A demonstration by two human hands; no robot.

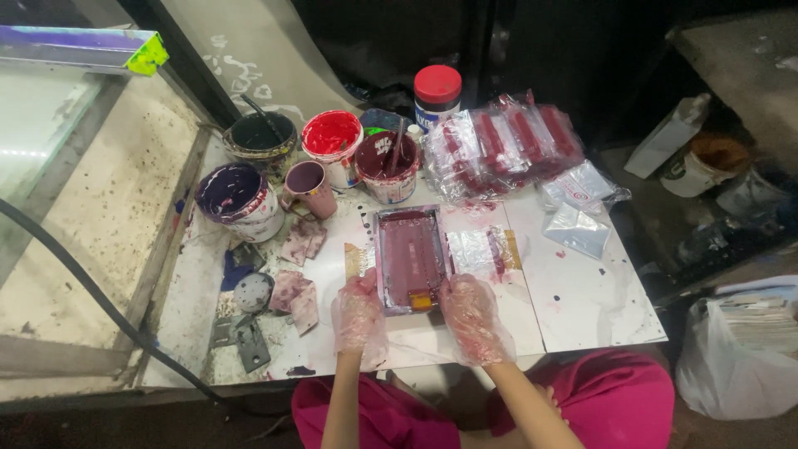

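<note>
Btw. hands (359,314) (470,314): frame (411,258), long axis front-back.

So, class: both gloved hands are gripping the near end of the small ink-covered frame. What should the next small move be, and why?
Probably lift the frame straight up and off the board. The left hand and right hand grip its near corners, the screen is already evenly coated in dark red ink, and a squeegee-like tool rests at its near edge, so the pass looks done.

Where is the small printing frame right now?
In the head view, the printing frame lies centre-table, gripped between the gloved left hand and right hand, below the maroon paint tub.
</note>
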